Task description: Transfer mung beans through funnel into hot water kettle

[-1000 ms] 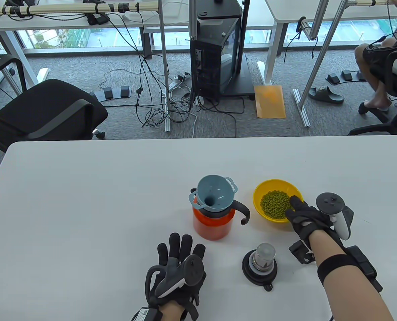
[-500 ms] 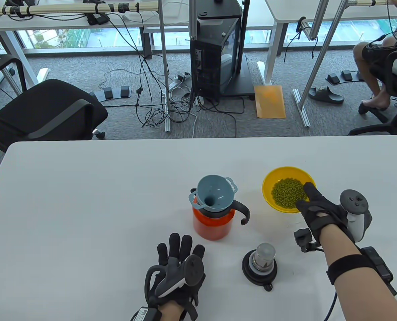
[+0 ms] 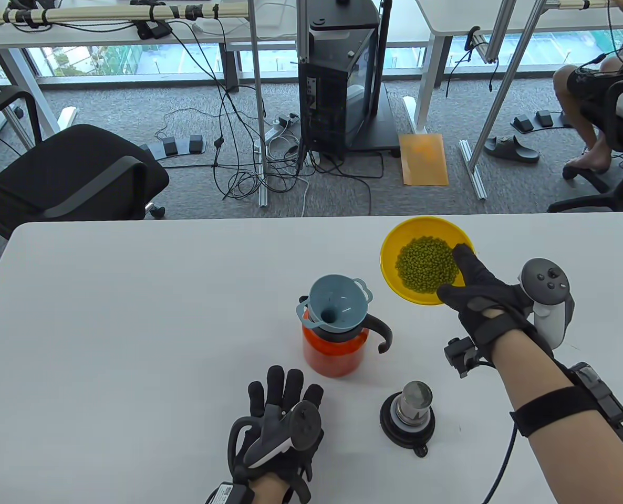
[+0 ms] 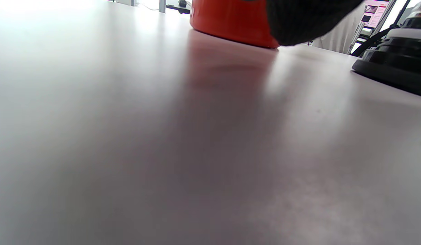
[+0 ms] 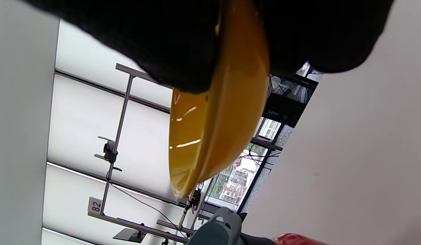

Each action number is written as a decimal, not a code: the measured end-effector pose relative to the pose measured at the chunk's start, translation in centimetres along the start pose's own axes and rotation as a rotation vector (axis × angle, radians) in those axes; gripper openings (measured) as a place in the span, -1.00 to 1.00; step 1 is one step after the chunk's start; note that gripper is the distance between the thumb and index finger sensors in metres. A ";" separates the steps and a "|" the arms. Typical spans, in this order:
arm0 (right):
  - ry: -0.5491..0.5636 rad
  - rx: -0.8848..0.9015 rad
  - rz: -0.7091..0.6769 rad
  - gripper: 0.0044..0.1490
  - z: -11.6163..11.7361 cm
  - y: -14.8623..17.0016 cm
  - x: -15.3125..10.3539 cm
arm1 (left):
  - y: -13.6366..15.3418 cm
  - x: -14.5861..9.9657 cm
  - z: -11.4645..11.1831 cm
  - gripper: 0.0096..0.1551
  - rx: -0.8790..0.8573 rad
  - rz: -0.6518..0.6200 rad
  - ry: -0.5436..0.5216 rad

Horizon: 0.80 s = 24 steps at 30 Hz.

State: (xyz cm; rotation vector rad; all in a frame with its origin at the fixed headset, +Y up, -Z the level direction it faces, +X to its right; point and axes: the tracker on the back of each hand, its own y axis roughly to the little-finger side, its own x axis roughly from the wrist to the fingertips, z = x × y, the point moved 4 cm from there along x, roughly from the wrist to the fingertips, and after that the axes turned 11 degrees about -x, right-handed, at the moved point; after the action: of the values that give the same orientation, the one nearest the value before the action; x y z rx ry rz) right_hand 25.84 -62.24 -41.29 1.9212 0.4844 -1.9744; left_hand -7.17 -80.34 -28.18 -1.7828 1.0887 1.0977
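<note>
right hand point(image 3: 487, 310) has the yellow bowl point(image 3: 395, 249) gripped at its near rim, thumb over the edge inside, other fingers underneath, and the bowl's up off the table point(image 3: 133, 315), held in the air to the right of and beyond the kettle. the right wrist view shows the bowl's underside pinched between glove on both sides, w/ the funnel and a bit of red kettle low in frame. mung beans point(image 3: 427, 265) are all sitting in the bowl, none visible in the funnel, none on the table. blue funnel point(image 3: 338, 307) is seated in the mouth of the orange kettle point(image 3: 332, 352), upright, handle pointing right, throat looks clear. kettle lid point(image 3: 408, 415) lies on the table near the front edge, apart from the kettle. left hand point(image 3: 280, 430) rests flat on the table in front of the kettle, fingers spread, holding nothing; the left wrist cam shows just tabletop, the kettle's base and the lid's edge. so: setup looks done, i.e. lid off, funnel in, bowl picked up. what's left, by the look of it, is bringing the bowl over the funnel and tipping so the beans run in. pour hasn't started. bowl's wide vs the funnel, so spill risk is real if it tips fast.
</note>
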 end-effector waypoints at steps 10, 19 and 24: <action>-0.098 -0.040 -0.075 0.10 4.4 -3.7 0.2 | 0.0 -0.1 0.0 -0.04 -0.006 -0.005 0.002; -0.119 -0.175 -0.134 0.18 6.8 -5.4 0.2 | 0.0 -0.1 -0.1 -0.04 -0.017 -0.012 0.007; -0.133 -0.214 -0.161 0.20 7.8 -5.8 0.2 | 0.0 -0.1 -0.1 -0.05 -0.020 -0.013 0.006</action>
State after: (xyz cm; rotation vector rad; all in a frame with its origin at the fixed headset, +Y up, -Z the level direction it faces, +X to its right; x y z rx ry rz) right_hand 16.18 -60.80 -41.28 1.6547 0.7997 -2.0384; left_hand -7.16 -80.39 -28.03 -1.8078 1.0721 1.0999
